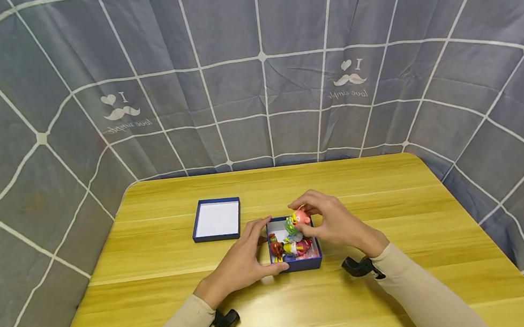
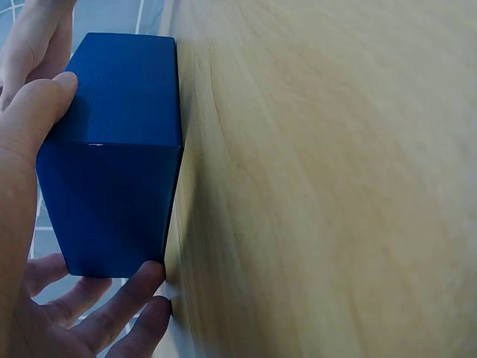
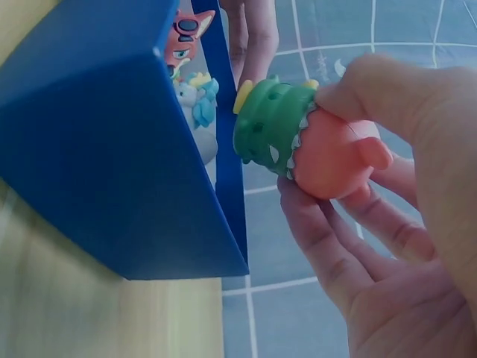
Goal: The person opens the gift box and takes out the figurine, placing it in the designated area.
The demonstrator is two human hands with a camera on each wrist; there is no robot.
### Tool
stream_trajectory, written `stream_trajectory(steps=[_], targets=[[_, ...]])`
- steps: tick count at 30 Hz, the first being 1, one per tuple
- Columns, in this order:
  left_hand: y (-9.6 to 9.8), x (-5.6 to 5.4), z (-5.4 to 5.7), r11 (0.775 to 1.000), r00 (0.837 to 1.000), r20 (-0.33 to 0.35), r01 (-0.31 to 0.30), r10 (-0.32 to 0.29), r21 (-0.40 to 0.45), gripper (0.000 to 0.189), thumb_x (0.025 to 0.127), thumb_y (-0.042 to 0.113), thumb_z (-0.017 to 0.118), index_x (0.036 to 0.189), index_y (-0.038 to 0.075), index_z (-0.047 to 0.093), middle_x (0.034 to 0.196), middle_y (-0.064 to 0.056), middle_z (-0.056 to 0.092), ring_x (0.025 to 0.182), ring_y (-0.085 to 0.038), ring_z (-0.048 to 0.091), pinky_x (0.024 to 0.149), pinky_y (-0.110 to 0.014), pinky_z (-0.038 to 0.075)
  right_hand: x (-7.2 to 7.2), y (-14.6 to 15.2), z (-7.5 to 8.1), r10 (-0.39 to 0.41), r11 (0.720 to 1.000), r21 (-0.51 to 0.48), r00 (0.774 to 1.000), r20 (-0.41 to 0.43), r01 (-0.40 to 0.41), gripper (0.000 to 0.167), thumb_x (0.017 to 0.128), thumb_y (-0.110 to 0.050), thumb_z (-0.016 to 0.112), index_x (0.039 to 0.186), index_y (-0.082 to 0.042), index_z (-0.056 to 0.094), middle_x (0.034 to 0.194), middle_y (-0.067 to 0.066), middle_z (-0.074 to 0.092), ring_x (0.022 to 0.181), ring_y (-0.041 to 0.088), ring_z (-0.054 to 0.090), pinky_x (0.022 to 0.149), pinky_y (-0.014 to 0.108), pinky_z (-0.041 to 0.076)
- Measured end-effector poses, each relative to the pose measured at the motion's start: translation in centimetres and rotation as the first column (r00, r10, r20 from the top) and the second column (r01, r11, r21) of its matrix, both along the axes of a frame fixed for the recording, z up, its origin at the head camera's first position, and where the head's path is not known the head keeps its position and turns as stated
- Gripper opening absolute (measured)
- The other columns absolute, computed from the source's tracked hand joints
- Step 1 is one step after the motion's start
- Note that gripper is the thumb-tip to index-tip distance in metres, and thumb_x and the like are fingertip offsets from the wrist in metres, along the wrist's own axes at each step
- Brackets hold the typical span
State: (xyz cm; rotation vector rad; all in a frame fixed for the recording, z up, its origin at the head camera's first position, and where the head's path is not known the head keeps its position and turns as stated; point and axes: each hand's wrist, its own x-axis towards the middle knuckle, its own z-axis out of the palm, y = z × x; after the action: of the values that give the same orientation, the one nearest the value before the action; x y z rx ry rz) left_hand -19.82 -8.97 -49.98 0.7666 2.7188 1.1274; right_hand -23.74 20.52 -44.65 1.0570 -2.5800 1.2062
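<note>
Evidently both hands are at work around one open-topped, dark blue cardboard-like box with a pale inside (image 1: 303, 266), which sits on the pale yellow wood-grain table (image 1: 357, 320), a little right of its middle. The left hand (image 1: 240, 263) grips this box from the left: its thumb presses the near side, while its other fingers, somewhat spread, reach to the far side. The right hand (image 1: 335, 222), on the right, pinches a pink and green rounded toy figure (image 1: 300, 217) between thumb and fingertips. This figure is above the far right part of the box, its green end turned down towards the opening and its pink end up; whether it touches the toys below, I cannot tell.

Inside the box, more small figures lie jumbled: a reddish-orange one with dark eyewear (image 3: 184, 41), a whitish one with light blue hair (image 3: 196, 101), and a yellow and dark pink one towards the near right (image 1: 298, 248). Left of the box and slightly farther off, well apart from the hands, a shallow square blue lid with a white inside (image 1: 217, 219) lies inside-up. Behind the table hangs a grey curtain with white grid lines (image 1: 294, 19).
</note>
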Motion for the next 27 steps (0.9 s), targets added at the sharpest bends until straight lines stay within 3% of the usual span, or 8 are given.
stream_trajectory(steps=[7,20,27], targets=[[0.1,0.0,0.0,1.000,1.000,-0.002,-0.001,0.001,-0.014,0.119,0.094,0.066,0.094,0.184,0.017,0.033,0.182,-0.011,0.043,0.157,-0.034,0.062,0.128,-0.060,0.056,-0.1,0.9,0.0,0.013,1.000,-0.021,1.000,-0.010,-0.014,0.034,0.098,-0.002,0.091,0.130,-0.004,0.082,0.133,0.010,0.077,0.117,0.029,0.084,0.106,0.044,0.070],[0.0,0.1,-0.1,1.000,1.000,0.015,-0.013,0.014,-0.011,0.120,0.094,0.069,0.092,0.185,0.022,0.031,0.183,-0.009,0.042,0.159,-0.035,0.060,0.129,-0.062,0.054,-0.7,3.2,0.7,-0.019,1.000,-0.001,1.000,-0.009,0.019,0.035,0.100,0.001,0.091,0.134,-0.006,0.083,0.132,0.009,0.083,0.122,0.030,0.082,0.108,0.046,0.069],[0.0,0.2,-0.1,1.000,1.000,0.017,-0.009,0.009,-0.008,0.119,0.094,0.069,0.092,0.185,0.022,0.030,0.184,-0.009,0.041,0.160,-0.036,0.059,0.129,-0.062,0.054,-1.2,4.2,0.9,-0.029,0.999,0.032,0.998,-0.049,0.031,0.037,0.099,0.006,0.089,0.133,-0.008,0.083,0.135,0.010,0.083,0.120,0.030,0.081,0.099,0.045,0.073]])
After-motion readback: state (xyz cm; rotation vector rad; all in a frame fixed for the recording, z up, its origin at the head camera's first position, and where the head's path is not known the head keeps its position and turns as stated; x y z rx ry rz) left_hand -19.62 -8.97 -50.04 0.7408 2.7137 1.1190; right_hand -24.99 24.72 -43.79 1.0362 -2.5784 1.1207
